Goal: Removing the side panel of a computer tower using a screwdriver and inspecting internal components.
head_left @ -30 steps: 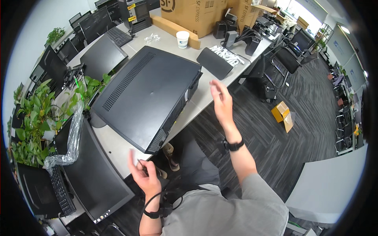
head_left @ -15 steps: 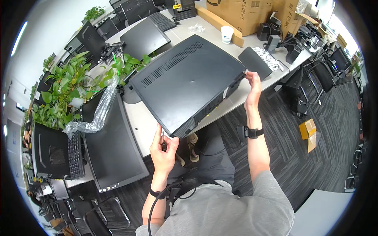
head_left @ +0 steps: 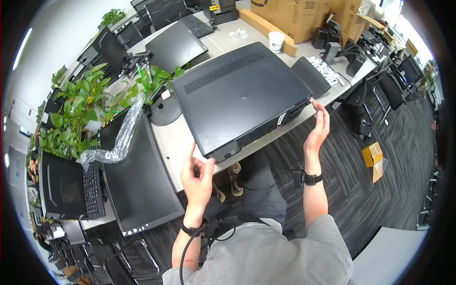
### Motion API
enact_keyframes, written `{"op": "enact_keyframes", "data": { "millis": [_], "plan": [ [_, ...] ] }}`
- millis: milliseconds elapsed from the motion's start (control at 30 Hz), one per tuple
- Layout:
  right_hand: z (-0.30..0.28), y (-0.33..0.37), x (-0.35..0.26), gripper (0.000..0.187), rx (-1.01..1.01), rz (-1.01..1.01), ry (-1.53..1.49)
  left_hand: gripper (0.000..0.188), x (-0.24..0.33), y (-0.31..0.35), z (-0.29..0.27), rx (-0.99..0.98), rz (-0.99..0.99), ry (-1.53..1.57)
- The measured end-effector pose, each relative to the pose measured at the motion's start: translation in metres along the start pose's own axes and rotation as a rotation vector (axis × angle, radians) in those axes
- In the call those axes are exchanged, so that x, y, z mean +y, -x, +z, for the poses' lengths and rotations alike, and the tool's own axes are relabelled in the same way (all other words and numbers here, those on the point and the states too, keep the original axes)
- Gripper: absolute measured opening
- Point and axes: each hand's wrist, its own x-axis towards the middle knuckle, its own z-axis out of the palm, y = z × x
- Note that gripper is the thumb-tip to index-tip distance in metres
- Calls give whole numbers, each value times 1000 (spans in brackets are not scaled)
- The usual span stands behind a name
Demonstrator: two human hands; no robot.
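A black desktop computer case [head_left: 244, 102] lies flat on the grey table [head_left: 173, 147], its vented strip at the far side and its ported edge facing me. At the case's near left corner is my left hand [head_left: 197, 183]. Its index finger and thumb reach towards the corner while the other fingers curl in; what they hold is hidden. My right hand [head_left: 317, 130] is just off the near right corner, fingers stretched out and nothing in it.
Left of the case lie a large black monitor [head_left: 140, 185] with clear plastic wrap [head_left: 118, 145], a round black stand base [head_left: 166, 111] and leafy plants [head_left: 80, 99]. Beyond stand a paper cup [head_left: 276, 42] and cardboard boxes [head_left: 299, 19]. A dark panel [head_left: 310, 76] lies to the right.
The case has moved right and settled flat on the table. My right hand has come away from it, towards me. The small dark tool seen in my left palm earlier no longer shows clearly.
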Motion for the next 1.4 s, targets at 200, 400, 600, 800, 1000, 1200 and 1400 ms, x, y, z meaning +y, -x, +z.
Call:
{"op": "enact_keyframes", "data": {
  "millis": [200,400,600,800,1000,1200,1400],
  "plan": [
    [-56,33,-19,20,-148,88,77,40,29,31,20,-323,64,267],
    [-83,87,-53,26,-788,394,-127,37,44,19,117,-699,77,378],
    [-102,74,-75,34,-637,369,-8,42,61,26,198,-764,-210,597],
    [-96,41,-82,22,-326,170,160,41,72,-3,244,-931,-306,617],
    [-93,20,-79,21,-317,34,248,42,82,-33,198,-1129,-119,329],
    [-88,23,-68,20,-334,118,127,32,84,-58,106,-1197,4,138],
    [-83,28,-58,20,-343,115,115,32,105,-76,33,-1129,-96,77]
  ]
}}
